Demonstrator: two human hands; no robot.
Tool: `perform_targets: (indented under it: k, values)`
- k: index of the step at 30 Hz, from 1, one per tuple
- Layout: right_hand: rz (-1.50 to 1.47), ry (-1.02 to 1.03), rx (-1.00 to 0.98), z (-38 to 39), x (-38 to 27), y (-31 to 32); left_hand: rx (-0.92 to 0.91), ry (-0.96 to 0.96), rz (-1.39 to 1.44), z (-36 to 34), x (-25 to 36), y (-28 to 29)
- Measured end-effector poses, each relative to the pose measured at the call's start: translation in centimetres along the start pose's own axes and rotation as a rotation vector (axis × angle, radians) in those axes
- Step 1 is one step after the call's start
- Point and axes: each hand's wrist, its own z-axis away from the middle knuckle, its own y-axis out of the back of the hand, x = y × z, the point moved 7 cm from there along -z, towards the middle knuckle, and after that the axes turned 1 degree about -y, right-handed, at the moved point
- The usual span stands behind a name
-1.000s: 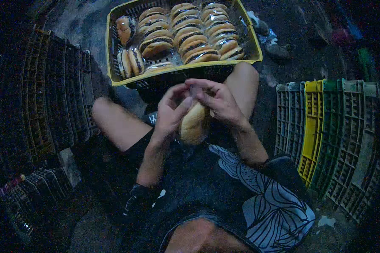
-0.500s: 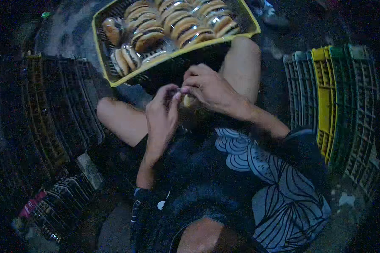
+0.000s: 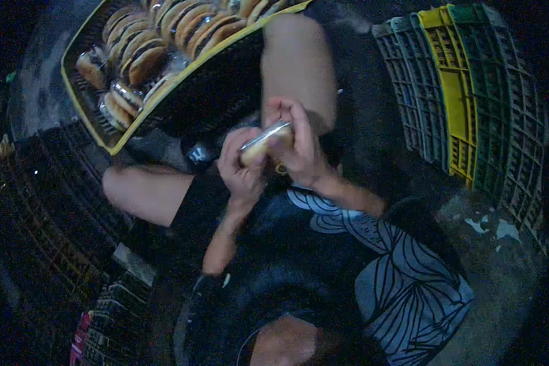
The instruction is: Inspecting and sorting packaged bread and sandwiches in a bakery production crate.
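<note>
Wrapped buns [image 3: 143, 61] in yellow-rimmed crate [image 3: 192, 71], another bun [image 3: 259, 148] in hands [image 3: 302, 155]

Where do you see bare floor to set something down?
Floor between the shirt and the right crates looks bare except for white scraps; beside the right knee, it is too dim to judge. Crowded: the basket of buns.

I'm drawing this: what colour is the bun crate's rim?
Yellow rim, seen best in the head view.
</note>
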Motion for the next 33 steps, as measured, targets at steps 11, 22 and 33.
perform_targets:
  k: [11, 22, 33]
  values:
    - [0.866, -0.225, 0.315, -8.5, 15.2, 16.1, 0.324, 0.085, 0.099, -3.1, -0.7, 2.6]
    - [1.183, -0.630, -0.023, -4.2, 23.5, 24.5, 0.396, -0.049, -0.070, -3.5, -1.8, 5.9]
    - [0.498, 0.077, -0.781, -9.7, -4.7, -5.7, 0.256, -0.642, -0.369, -3.4, 3.5, 5.6]
